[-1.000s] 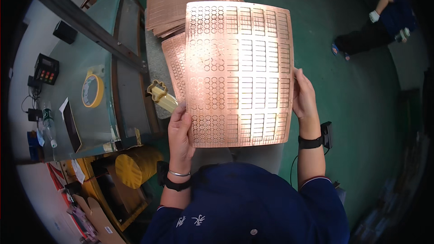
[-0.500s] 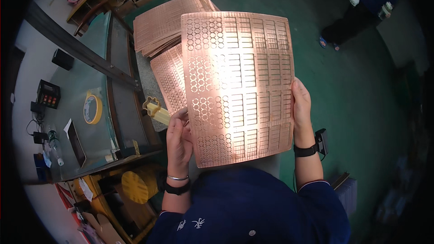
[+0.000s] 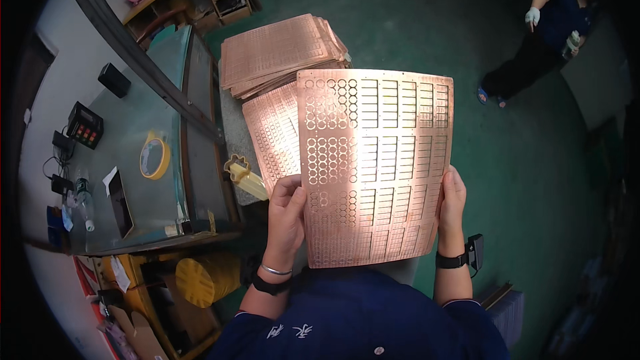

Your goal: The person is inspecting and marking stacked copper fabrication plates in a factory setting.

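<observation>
A copper-coloured circuit panel (image 3: 380, 167), patterned with rings on its left and slotted rectangles on its right, is held up in front of me. My left hand (image 3: 287, 217) is closed on its left edge, thumb toward the near face. On the opposite edge, my right hand (image 3: 453, 203) grips with the fingers mostly behind the sheet. Behind it, a tilted ring-patterned copper panel (image 3: 273, 130) lies partly covered by the one I hold. Farther off rests a stack of similar panels (image 3: 277, 47), their edges uneven.
Left is a glass-topped table (image 3: 147, 203) with a yellow tape roll (image 3: 155, 157), a black device (image 3: 85, 125) and a plastic bottle (image 3: 83, 193). A pale yellow tool (image 3: 247, 179) lies beside the tilted panel. A person (image 3: 557, 23) stands at far right, one hand gloved white.
The held panel sits lower and farther right in view, with both hands still on it. More of the stack shows. The other person's gloved hand has changed position.
</observation>
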Motion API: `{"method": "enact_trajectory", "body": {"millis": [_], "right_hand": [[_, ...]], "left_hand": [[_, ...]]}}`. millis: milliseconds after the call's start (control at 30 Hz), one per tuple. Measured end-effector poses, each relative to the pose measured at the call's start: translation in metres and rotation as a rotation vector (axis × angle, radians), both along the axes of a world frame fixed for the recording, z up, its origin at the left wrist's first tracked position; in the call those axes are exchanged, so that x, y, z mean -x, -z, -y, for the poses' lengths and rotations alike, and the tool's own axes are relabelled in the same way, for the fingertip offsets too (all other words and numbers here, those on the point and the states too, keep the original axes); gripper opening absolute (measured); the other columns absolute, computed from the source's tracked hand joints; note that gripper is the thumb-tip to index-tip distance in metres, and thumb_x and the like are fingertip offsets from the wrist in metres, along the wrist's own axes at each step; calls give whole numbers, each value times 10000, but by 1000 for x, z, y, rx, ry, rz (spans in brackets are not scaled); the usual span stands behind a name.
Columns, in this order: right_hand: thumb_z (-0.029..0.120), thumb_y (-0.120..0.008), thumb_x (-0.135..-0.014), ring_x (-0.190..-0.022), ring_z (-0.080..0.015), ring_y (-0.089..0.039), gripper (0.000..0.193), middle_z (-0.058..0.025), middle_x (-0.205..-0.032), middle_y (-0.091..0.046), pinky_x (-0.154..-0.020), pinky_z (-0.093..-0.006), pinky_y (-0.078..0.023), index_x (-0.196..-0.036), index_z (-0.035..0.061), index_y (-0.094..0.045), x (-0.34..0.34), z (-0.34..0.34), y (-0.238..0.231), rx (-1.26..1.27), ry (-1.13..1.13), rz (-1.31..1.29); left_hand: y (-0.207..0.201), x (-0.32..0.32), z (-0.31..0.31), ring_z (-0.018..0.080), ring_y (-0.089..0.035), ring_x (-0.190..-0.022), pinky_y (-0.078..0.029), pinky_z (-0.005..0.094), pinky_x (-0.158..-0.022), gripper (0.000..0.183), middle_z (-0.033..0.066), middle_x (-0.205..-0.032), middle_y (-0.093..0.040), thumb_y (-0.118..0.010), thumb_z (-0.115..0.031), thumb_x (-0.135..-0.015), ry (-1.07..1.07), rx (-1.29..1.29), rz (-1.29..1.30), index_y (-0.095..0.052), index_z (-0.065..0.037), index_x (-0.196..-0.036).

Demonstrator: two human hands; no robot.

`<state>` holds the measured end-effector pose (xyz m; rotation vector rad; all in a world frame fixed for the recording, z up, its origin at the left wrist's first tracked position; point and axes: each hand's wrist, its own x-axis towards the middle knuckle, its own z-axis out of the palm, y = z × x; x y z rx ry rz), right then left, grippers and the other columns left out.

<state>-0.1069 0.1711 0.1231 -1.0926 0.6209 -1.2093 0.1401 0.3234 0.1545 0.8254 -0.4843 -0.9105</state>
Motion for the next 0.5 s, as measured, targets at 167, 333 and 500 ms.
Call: {"method": "enact_trajectory", "body": {"millis": [167, 333, 500], "right_hand": [[219, -430, -974, -980, -158, -573, 340, -120, -1073, -598, -872, -282, -455, -1147, -65, -501, 8, -5, 5, 8, 15, 37], [208, -438, -972, -1006, -163, -561, 343, -120, -1092, -593, -898, -295, -435, -1166, -71, -491, 18, -6, 9, 47, 50, 5], [215, -449, -968, -1016, -166, -556, 350, -118, -1094, -591, -902, -301, -434, -1170, -67, -493, 26, -6, 6, 166, 111, -23]], "left_hand": [[6, -1, 0, 114, -560, -924, -464, 257, -828, 151, 58, -1008, -586, -526, -67, -917, 5, -5, 65, -523, -11, -1058], [11, -1, 5, 102, -560, -883, -465, 240, -794, 139, 42, -975, -593, -529, -62, -916, 23, -9, 31, -536, -23, -1050], [13, 5, 13, 106, -564, -893, -465, 239, -805, 142, 45, -967, -604, -546, -60, -908, 28, 23, 32, -552, -24, -1045]]}}
